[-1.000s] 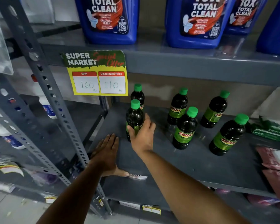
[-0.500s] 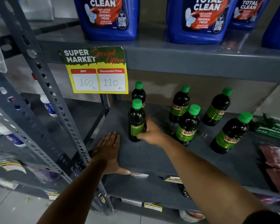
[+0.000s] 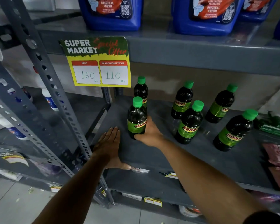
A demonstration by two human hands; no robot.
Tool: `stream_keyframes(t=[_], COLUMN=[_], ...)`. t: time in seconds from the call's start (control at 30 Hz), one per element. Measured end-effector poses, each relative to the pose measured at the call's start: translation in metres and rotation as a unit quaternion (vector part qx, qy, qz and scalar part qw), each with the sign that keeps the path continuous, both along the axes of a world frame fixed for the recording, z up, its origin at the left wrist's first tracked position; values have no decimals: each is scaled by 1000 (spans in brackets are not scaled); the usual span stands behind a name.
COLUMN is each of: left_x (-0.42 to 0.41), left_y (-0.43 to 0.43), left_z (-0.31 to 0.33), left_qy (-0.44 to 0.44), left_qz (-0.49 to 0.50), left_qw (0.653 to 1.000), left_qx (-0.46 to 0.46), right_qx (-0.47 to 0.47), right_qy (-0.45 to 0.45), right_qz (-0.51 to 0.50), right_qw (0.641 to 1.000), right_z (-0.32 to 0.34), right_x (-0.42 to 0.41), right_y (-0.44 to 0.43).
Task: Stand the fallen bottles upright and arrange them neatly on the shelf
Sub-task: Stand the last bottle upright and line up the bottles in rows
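Several dark bottles with green caps and green "SUNNY" labels stand upright on the grey shelf [image 3: 152,156]. My right hand [image 3: 149,134] grips the base of the front-left bottle [image 3: 137,118], which stands upright with its label facing me. Directly behind it stands another bottle [image 3: 141,88]. To the right stand a back bottle [image 3: 182,100], a front bottle [image 3: 190,122], a far bottle [image 3: 221,104] and the rightmost bottle [image 3: 236,130]. My left hand [image 3: 109,146] lies flat, palm down, on the shelf's front left corner, fingers together, holding nothing.
A perforated grey upright [image 3: 44,75] runs down the left. A yellow price card [image 3: 99,62] hangs from the shelf above, where blue cleaner jugs [image 3: 111,12] stand. Green packets [image 3: 275,125] and pink packs [image 3: 278,156] lie at the shelf's right end. White bottles [image 3: 49,99] sit in the left bay.
My right hand has slid from the back of the front-left bottle down to its base. The bottle has turned so its label faces me. My left hand has stayed flat.
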State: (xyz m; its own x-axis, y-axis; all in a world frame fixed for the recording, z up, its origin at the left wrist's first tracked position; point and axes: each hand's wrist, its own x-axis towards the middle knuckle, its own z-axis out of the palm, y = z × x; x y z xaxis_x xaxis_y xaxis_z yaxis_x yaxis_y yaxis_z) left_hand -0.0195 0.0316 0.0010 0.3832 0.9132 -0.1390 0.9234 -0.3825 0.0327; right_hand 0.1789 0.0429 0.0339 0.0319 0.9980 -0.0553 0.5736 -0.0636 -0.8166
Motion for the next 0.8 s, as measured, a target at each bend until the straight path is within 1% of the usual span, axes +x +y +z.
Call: stream_keyframes(t=[0.07,0.13,0.2,0.3,0.63,0.8], left_x=[0,1,1,1,2,1], left_y=[0,0,-1,-3,-5,-8], left_z=[1,2,3,5,8,8], left_qy=[-1,0,1,7,-2,-34], left_qz=[0,2,2,1,-1,-12], left_qw=[1000,1000,1000,1000,1000,999], left_qx=[-4,-5,-8,-11,-8,2], right_qx=[-7,7,7,-8,-14,-7], right_qy=[-18,-42,-29,-7,-21,-33], right_qz=[18,-5,-2,30,47,44], right_qw=[1000,999,1000,999,999,998], right_z=[-2,-1,0,-1,2,-5], right_x=[4,3,2,7,11,10], right_y=[-1,-3,-5,-6,-13,-32])
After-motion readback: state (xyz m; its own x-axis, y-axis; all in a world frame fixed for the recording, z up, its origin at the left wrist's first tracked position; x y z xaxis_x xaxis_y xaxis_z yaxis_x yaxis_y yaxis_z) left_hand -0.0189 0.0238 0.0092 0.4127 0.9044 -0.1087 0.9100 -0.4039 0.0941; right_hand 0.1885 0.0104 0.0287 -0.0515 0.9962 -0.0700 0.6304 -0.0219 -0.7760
